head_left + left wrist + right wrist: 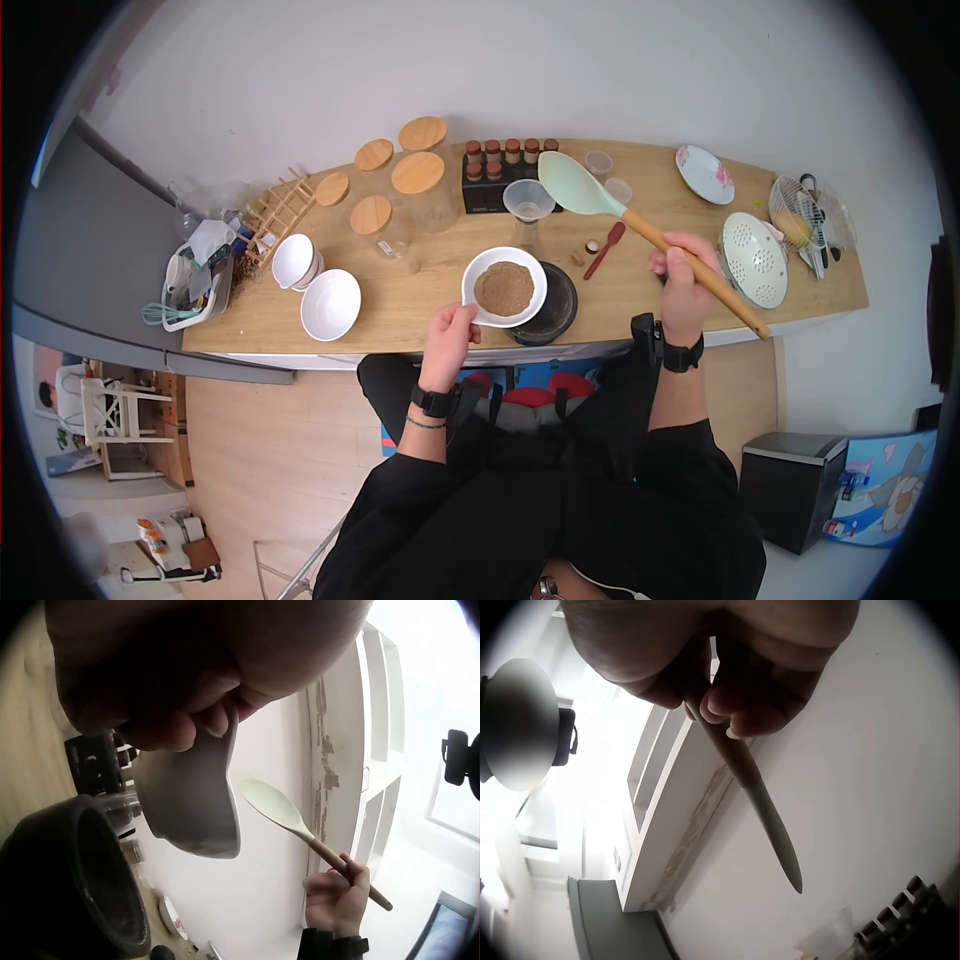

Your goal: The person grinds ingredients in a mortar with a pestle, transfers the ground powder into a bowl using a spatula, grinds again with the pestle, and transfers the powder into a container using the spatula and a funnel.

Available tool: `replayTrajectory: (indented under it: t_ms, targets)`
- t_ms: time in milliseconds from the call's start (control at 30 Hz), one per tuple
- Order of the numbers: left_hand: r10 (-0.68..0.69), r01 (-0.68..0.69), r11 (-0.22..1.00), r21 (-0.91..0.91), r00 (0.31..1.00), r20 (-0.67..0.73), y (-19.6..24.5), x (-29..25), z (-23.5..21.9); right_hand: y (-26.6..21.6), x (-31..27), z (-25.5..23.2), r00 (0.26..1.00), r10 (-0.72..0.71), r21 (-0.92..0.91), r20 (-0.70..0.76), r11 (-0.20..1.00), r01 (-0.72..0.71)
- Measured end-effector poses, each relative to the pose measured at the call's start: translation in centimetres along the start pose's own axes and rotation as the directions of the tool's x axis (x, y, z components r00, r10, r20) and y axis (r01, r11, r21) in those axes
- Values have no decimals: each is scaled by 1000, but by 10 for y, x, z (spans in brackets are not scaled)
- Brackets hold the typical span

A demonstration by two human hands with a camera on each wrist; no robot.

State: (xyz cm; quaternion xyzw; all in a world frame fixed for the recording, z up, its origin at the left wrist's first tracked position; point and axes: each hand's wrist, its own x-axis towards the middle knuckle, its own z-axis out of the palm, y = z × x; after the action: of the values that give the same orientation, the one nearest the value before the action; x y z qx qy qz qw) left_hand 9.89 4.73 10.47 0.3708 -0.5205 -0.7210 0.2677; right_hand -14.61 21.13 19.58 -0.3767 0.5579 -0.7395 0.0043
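My left hand point(447, 345) pinches the near-left rim of a white bowl point(468, 285) holding brown powder point(505, 288). Seen from the left wrist, the bowl's outer wall point(187, 799) hangs under the fingers. Partly hidden below it, a black mortar-like vessel point(562, 318) stands at the counter's front. My right hand point(685, 295) grips the wooden handle of a large spoon point(578, 186) with a pale green head. The spoon is raised over the counter, its head up and to the left. A clear funnel point(528, 200) sits upright behind the bowl.
White bowls point(331, 305) and wooden-lidded glass jars point(418, 175) stand on the left. Behind the funnel is a black rack point(485, 196) of spice bottles. A small red-brown spatula point(605, 250) lies right of the mortar, with a white colander point(755, 260) farther right.
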Motion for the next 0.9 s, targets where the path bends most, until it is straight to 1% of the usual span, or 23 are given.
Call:
replayTrajectory:
  t_ms: [33,100,133,200,233,267,300,333,400,533,633,700,733,767,800,867,900]
  targets:
    - [1,-2,1000,-12,1000,-31,-4,-2,-8,-1,-4,-5,1000,7,-1,-6,1000,-7]
    - [9,-10,1000,-17,995,-101,-15,-4,-26,-3,-14,-18,995,21,87,-94,996,-13]
    - [2,-2,1000,-5,996,-91,-20,-5,-35,-1,-18,-24,994,27,84,-110,996,-18]
    - [-21,18,1000,-15,980,-199,-24,-9,-49,3,-27,-37,980,71,84,-184,995,-56]
    - [-12,15,1000,10,973,-232,-28,-8,-54,8,-31,-42,977,74,78,-200,995,-59]
    - [-11,26,998,59,970,-241,-36,-6,-62,16,-37,-47,965,129,35,-229,992,-125]
    - [-19,37,997,70,968,-252,-40,-3,-66,22,-41,-52,948,185,-4,-259,981,-193]
    - [-27,50,996,80,964,-265,-46,0,-68,28,-45,-57,943,191,-4,-273,980,-200]
    - [-43,71,993,99,966,-256,-55,6,-72,38,-51,-64,925,247,-49,-290,961,-272]
    - [-73,102,989,107,965,-252,-77,18,-73,60,-57,-71,887,329,-9,-323,937,-350]
    - [-110,145,981,131,964,-243,-84,25,-71,79,-51,-71,874,372,-16,-313,918,-396]
    - [-124,162,977,140,961,-246,-91,27,-72,95,-42,-70,889,414,29,-195,909,-417]
    - [-136,174,975,136,958,-251,-93,26,-74,106,-37,-67,882,425,37,-206,904,-426]
    - [-140,181,972,150,958,-251,-93,25,-74,119,-31,-63,890,424,38,-168,905,-424]
    - [-152,203,965,168,950,-271,-92,24,-72,129,-24,-60,898,420,38,-129,907,-419]
    - [-164,228,954,196,940,-299,-88,25,-69,143,-12,-50,888,445,66,-116,896,-440]
    - [-170,269,927,262,923,-345,-86,24,-68,149,-8,-45,882,462,87,-95,886,-455]
